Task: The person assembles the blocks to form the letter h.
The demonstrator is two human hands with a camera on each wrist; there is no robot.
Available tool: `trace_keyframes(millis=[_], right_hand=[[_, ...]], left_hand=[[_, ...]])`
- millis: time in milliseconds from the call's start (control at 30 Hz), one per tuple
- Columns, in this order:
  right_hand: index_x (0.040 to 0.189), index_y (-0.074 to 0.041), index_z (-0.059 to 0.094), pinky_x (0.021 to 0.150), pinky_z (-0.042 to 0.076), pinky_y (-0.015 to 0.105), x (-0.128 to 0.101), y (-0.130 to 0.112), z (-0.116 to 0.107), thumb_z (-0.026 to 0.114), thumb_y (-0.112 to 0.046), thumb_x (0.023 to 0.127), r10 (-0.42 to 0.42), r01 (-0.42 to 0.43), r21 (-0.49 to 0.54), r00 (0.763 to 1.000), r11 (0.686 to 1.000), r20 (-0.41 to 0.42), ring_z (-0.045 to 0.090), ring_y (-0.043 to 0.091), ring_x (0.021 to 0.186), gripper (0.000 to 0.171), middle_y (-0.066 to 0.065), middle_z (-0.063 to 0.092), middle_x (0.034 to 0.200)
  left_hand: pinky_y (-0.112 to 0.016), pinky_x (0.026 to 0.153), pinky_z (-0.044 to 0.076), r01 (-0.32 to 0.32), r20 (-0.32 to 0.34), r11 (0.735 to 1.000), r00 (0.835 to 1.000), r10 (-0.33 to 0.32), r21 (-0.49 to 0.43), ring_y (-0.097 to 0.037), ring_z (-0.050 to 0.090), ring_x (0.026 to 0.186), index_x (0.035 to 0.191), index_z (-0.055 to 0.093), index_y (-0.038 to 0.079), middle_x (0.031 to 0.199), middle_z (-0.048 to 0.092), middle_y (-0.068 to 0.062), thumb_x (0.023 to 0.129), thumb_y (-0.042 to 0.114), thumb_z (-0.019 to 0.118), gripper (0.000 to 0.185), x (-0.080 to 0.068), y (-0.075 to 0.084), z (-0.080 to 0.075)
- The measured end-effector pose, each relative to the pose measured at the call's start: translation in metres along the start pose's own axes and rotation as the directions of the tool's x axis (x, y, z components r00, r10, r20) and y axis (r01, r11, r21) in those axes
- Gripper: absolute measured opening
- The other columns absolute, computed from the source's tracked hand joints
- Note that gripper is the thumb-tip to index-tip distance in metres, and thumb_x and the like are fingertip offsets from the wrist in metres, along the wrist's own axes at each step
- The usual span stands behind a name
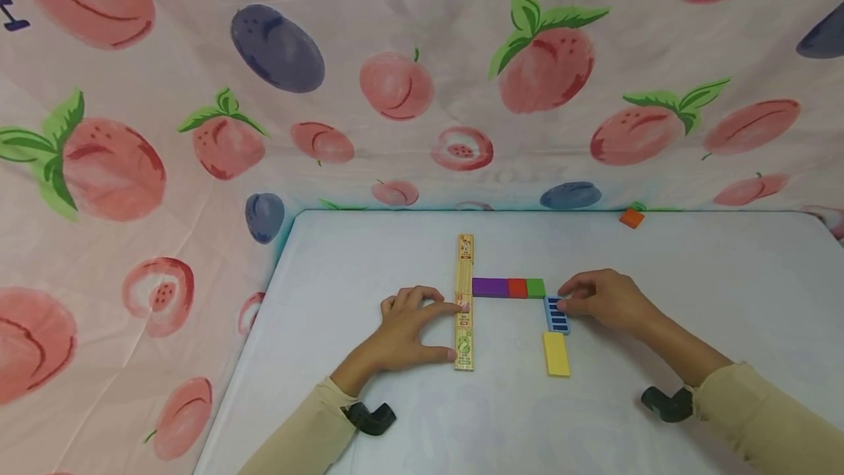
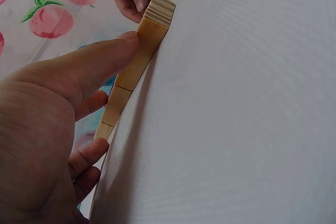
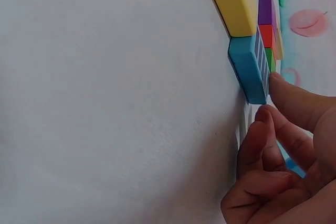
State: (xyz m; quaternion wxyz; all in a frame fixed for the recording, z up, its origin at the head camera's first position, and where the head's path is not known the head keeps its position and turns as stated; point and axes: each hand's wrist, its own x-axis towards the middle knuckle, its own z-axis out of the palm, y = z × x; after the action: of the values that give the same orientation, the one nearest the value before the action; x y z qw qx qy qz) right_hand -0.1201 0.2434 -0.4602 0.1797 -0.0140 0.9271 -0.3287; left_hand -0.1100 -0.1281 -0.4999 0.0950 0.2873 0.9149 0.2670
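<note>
A row of wooden picture blocks lies end to end, running away from me on the white table. My left hand rests beside it, its straight index finger and thumb touching the row's left side. A purple block, a red block and a green block form a line to the right of the wooden row. Below the green end lie a blue striped block and a yellow block. My right hand touches the blue block's far end with one fingertip; its other fingers are curled and hold nothing.
An orange block sits alone at the table's back edge on the right. A pink cloth printed with peaches hangs behind the table and along its left side. Black wrist mounts sit near the front edge.
</note>
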Motion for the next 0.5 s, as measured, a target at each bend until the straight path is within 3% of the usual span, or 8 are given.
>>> trace_keyframes(millis=[200,500], right_hand=[[0.113,-0.017,0.076,0.075,0.048,0.031,-0.012,-0.004,0.004,0.077,-0.037,0.09,-0.04,0.04,-0.001,0.999,0.999,-0.032,0.057,0.021,0.094,0.03,-0.001,0.068,0.09],[0.094,-0.018,0.074,0.065,0.042,0.028,-0.036,-0.005,0.019,0.085,-0.043,0.08,-0.048,0.046,-0.032,0.998,0.998,-0.052,0.053,0.018,0.079,0.03,-0.003,0.061,0.075]], left_hand=[[-0.054,0.103,0.018,-0.005,-0.006,1.0,1.0,0.005,0.001,-0.019,0.033,0.134,0.142,0.052,0.053,0.141,0.044,0.007,0.081,0.059,0.079,0.067,0.0,-0.001,0.001],[-0.053,0.102,0.019,-0.006,-0.004,1.0,1.0,0.006,0.01,-0.019,0.033,0.134,0.142,0.052,0.054,0.14,0.044,0.007,0.081,0.058,0.079,0.067,0.0,-0.001,0.001]])
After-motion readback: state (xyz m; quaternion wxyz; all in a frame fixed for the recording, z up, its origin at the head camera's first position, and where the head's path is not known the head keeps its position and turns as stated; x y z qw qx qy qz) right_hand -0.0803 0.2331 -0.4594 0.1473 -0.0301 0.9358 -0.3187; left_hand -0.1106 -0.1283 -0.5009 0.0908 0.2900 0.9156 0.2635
